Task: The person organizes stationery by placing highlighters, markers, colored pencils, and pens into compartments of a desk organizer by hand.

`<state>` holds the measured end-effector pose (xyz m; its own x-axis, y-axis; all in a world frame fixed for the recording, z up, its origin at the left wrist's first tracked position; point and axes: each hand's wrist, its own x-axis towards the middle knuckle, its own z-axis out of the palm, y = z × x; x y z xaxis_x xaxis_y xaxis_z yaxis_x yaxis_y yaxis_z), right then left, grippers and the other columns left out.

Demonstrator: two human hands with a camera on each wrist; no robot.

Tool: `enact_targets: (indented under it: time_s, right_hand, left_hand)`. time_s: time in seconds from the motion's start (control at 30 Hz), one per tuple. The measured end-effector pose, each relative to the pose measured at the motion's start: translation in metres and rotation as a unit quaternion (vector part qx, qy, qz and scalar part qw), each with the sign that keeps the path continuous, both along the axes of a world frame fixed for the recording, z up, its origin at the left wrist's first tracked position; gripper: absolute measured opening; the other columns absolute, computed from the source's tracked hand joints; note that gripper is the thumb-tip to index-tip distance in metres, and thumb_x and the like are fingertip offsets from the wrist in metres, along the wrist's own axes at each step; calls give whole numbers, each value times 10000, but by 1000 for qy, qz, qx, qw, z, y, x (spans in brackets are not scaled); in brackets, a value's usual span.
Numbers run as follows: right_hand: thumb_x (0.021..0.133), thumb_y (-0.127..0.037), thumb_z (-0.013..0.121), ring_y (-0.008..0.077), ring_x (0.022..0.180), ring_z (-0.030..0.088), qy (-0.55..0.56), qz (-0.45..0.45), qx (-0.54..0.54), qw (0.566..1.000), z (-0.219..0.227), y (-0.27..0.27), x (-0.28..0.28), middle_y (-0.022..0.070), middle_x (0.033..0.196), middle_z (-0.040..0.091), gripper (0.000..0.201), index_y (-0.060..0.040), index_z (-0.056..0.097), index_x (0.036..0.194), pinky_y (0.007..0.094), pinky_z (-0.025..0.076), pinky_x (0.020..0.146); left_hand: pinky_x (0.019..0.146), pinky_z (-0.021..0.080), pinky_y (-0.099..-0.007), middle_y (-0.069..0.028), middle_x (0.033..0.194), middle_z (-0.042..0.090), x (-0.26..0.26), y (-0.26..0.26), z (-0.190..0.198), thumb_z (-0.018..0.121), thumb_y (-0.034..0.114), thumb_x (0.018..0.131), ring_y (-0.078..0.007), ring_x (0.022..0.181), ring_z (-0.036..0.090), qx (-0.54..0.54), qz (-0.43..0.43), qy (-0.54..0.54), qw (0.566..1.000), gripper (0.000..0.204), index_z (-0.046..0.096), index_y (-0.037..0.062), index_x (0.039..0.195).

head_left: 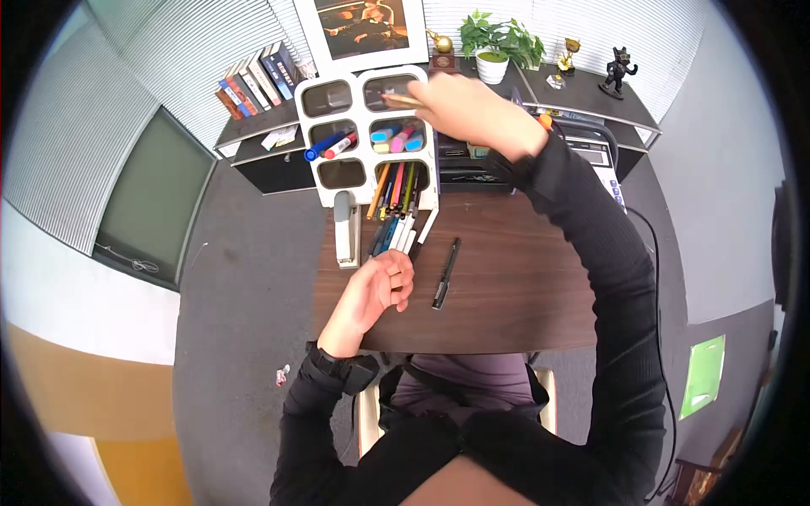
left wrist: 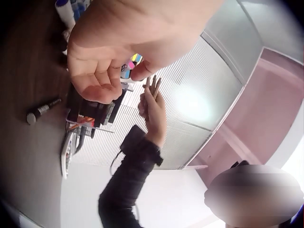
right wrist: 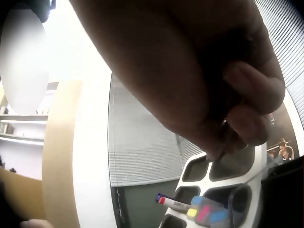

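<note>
Over the upper right compartment of a white desk organizer (head_left: pixel 433 164), my right hand (head_left: pixel 472 110) pinches a few slim pencils (head_left: pixel 405 101). The left wrist view also shows their tips (left wrist: pixel 153 83) sticking up past the fingers. My left hand (head_left: pixel 377 287) is palm up with its fingers loosely bent, beside the ends of several pens (head_left: pixel 396 234) on the table. Colored pencils (head_left: pixel 395 187) overlap the organizer's lower right compartment. Highlighters (head_left: pixel 396 139) fill the middle right one, and blue and red markers (head_left: pixel 337 145) lie in the middle left one.
A stapler (head_left: pixel 344 232) stands left of the pens, and a black pen (head_left: pixel 446 274) lies on the brown table (head_left: pixel 523 278). Behind are books (head_left: pixel 257 80), a framed picture (head_left: pixel 363 29), a potted plant (head_left: pixel 492 63) and trophies. At the right is a calculator (head_left: pixel 603 164).
</note>
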<state>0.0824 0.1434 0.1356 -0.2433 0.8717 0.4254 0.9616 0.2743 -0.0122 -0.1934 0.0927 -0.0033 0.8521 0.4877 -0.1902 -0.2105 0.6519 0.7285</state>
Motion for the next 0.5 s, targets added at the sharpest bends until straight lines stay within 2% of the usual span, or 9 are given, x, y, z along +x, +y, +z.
enact_targets:
  time_s: [0.03,0.07,0.17,0.23,0.27,0.3,0.37,0.4,0.5]
  right_hand:
    - [892,-138,626,398,829,685,-42,-23,-5,999,6,16,-6,174,816,684,151,-30,639,997,469,566,720]
    - [892,-138,626,398,829,685,-42,-21,-3,999,10,30,-10,174,816,684,151,-30,639,997,469,566,720]
    - [817,-75,621,364,840,709,-80,-14,31,996,13,59,-30,181,828,695,128,-24,715,888,449,573,715]
    - [778,-71,631,332,799,722,-114,-75,-1,991,8,75,-43,174,810,705,128,-27,748,808,437,573,693]
    - [816,-134,656,253,828,745,-187,-108,-7,976,4,84,-48,89,917,761,220,-111,799,980,418,566,576]
    - [816,-134,656,253,828,745,-187,-104,-5,977,1,92,-52,89,917,761,220,-111,799,980,418,566,576]
    - [790,-138,689,238,748,744,-203,-155,-20,967,-6,105,-59,57,834,756,204,-128,801,960,433,545,489]
    - [767,-139,710,233,691,738,-230,-148,4,962,-12,108,-60,35,782,747,183,-136,801,926,424,529,443]
    - [758,-143,726,217,705,741,-234,-155,26,959,-15,104,-69,39,793,750,162,-123,796,902,419,526,436]
  left_hand:
    - [562,443,-307,-60,825,581,-3,-3,2,490,276,947,-164,654,529,54,21,37,998,238,563,50,957]
    - [558,450,-297,-61,811,585,-7,-7,6,496,244,947,-151,662,538,57,41,45,997,213,564,42,955]
    - [558,451,-294,-60,793,576,-19,-10,8,502,228,947,-150,662,539,47,32,8,998,201,564,37,950]
    - [556,451,-293,-59,779,569,-25,-13,11,504,225,948,-149,661,537,47,41,9,998,200,564,35,949]
    - [553,451,-292,-57,765,562,-29,-14,12,505,223,949,-147,660,536,47,49,8,998,198,564,34,948]
    - [553,451,-292,-57,765,562,-32,-15,12,505,223,949,-147,660,536,48,53,8,997,198,564,34,948]
    - [544,452,-291,-47,750,541,-38,-17,13,510,220,947,-144,660,534,61,57,14,996,194,563,33,946]
    - [544,452,-291,-47,750,541,-41,-17,13,510,220,947,-144,660,534,62,59,14,996,194,563,33,946]
    - [537,454,-289,-39,749,529,-48,-16,7,512,214,944,-143,659,532,54,69,22,996,189,563,31,948]
